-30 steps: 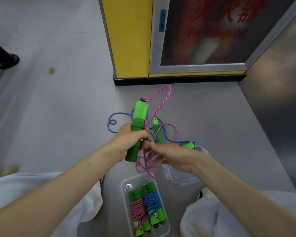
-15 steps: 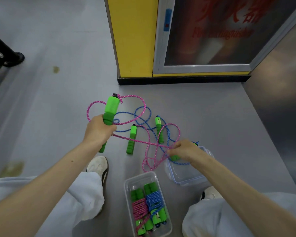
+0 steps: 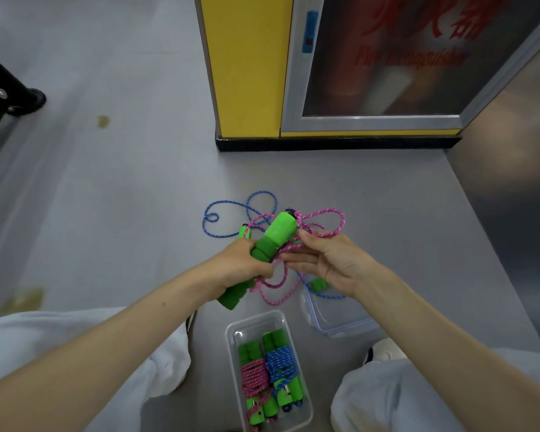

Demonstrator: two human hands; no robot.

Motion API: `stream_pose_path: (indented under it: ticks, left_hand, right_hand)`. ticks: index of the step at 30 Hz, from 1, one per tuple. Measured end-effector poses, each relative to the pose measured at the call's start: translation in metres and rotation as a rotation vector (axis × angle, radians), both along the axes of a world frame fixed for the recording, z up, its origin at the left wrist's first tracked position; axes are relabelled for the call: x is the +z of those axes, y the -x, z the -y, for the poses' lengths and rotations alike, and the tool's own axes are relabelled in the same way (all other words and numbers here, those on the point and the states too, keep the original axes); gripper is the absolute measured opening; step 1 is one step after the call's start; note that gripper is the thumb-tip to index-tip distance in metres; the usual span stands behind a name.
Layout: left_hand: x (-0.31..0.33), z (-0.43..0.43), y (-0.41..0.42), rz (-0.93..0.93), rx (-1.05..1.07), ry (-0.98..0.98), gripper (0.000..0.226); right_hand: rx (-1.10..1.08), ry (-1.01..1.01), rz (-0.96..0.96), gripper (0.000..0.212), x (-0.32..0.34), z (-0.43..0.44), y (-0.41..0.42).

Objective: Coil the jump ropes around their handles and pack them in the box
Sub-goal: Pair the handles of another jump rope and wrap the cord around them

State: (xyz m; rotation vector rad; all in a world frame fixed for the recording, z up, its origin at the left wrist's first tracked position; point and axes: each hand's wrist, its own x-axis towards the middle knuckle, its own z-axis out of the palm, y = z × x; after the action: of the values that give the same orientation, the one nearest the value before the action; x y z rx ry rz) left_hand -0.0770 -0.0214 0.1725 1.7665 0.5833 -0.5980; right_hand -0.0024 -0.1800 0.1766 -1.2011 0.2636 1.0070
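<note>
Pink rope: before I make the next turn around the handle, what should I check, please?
1. Left hand grips the green handle: ok.
2. Right hand pinches the pink rope: ok.
3. Pink rope is clear of the blue rope: cannot tell, they overlap.
4. Slack is wound up: not ok, loops hang loose.
5. Box is open: ok.
</note>
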Motion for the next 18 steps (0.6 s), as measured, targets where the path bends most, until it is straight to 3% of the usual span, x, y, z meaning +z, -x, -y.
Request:
stream_pose_path:
  ticks: [3,6,8,10,12,14,16,18]
  left_hand:
    - [-0.001,0.001,0.000,-0.006,0.037,0.049,0.018]
    - [0.002,0.001,0.000,0.041,0.101,-0.022,0.012]
    - [0.006,-0.001,-0.002,0.062,0.222,-0.036,0.009]
    - [0.011,-0.005,-0.006,0.070,0.357,0.019,0.014]
    - [0.016,-0.008,-0.010,0.076,0.434,0.116,0.018]
    - [0.021,-0.009,-0.012,0.077,0.477,0.250,0.017]
    - [0.024,-0.008,-0.012,0.074,0.491,0.363,0.016]
    - [0.027,-0.009,-0.012,0.080,0.494,0.407,0.016]
  right_hand:
    - [-0.027,-0.056,0.000,0.021,-0.001,0.002,0.000]
    - [-0.004,-0.102,0.003,0.021,-0.002,0.003,0.003]
    - [0.001,-0.027,0.053,0.016,-0.002,0.003,0.001]
    - [0.065,0.183,0.148,0.015,-0.005,0.003,-0.002]
    - [0.209,0.420,0.234,0.019,-0.010,0.002,-0.002]
    - [0.425,0.523,0.315,0.038,-0.016,-0.003,0.004]
    - [0.631,0.449,0.333,0.060,-0.019,-0.010,0.015]
    - [0.850,0.382,0.331,0.055,-0.018,-0.017,0.025]
